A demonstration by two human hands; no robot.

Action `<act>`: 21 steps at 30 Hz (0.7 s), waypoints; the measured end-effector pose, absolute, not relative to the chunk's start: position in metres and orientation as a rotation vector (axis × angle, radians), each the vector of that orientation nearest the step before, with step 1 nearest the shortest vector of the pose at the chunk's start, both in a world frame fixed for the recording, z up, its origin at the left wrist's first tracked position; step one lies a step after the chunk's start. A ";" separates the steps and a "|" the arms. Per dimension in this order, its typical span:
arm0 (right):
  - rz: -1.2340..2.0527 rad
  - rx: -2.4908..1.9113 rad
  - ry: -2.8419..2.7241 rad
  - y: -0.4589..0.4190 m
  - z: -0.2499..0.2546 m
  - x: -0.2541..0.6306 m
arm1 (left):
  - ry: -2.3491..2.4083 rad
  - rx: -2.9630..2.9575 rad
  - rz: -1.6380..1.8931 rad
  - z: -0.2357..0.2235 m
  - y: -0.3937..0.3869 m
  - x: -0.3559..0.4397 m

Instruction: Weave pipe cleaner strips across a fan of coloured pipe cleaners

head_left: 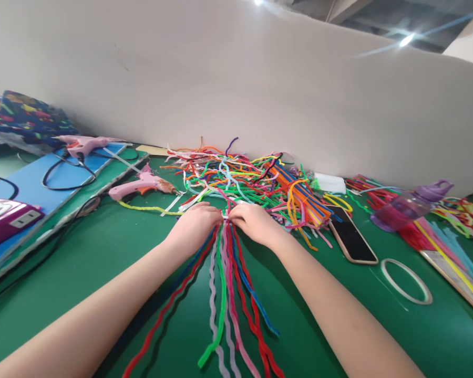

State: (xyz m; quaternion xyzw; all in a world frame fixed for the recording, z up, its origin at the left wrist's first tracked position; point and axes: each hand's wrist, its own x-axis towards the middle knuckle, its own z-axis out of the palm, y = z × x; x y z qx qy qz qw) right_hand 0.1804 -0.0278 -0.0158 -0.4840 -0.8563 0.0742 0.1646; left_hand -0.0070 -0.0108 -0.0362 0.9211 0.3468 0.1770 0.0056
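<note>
Several pipe cleaners [223, 283] in red, green, blue, pink and lilac, many of them wavy, fan out toward me from one gathered end. My left hand [197, 223] is closed around the left of that gathered end. From the other side my right hand [254, 223] pinches it, thumb and fingers together. A small white piece [225, 216] shows between the fingertips; I cannot make out what it is. Just beyond my hands lies a tangled heap of coloured pipe cleaners [236, 176]. The fingers partly hide where the strands join.
A pink glue gun [140, 184] lies left of the heap, another glue gun [84, 143] on a blue board [27, 176]. A purple device [8, 220] is at far left. To the right are a phone [352, 236], a tape ring [407, 281] and a purple bottle [405, 207].
</note>
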 end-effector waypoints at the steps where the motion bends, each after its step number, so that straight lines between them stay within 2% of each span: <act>1: 0.248 -1.373 -2.389 -0.028 -0.014 0.184 | 1.096 2.846 0.585 -0.037 -0.010 -0.010; 5: 0.271 -1.359 -2.267 -0.030 -0.001 0.193 | 1.189 2.750 0.613 -0.031 -0.009 -0.023; 9: 0.325 -1.456 -2.406 -0.036 0.004 0.194 | 1.281 2.853 0.357 -0.020 -0.016 -0.022; 12: 0.194 -1.483 -2.515 -0.040 -0.004 0.191 | 1.337 2.898 0.256 -0.018 -0.023 -0.015; 17: -0.066 -1.431 -2.522 -0.043 -0.022 0.187 | 1.394 2.907 0.352 -0.027 -0.027 -0.011; 21: -0.047 -1.389 -2.447 -0.043 -0.031 0.189 | 1.363 2.799 0.489 -0.035 -0.023 -0.017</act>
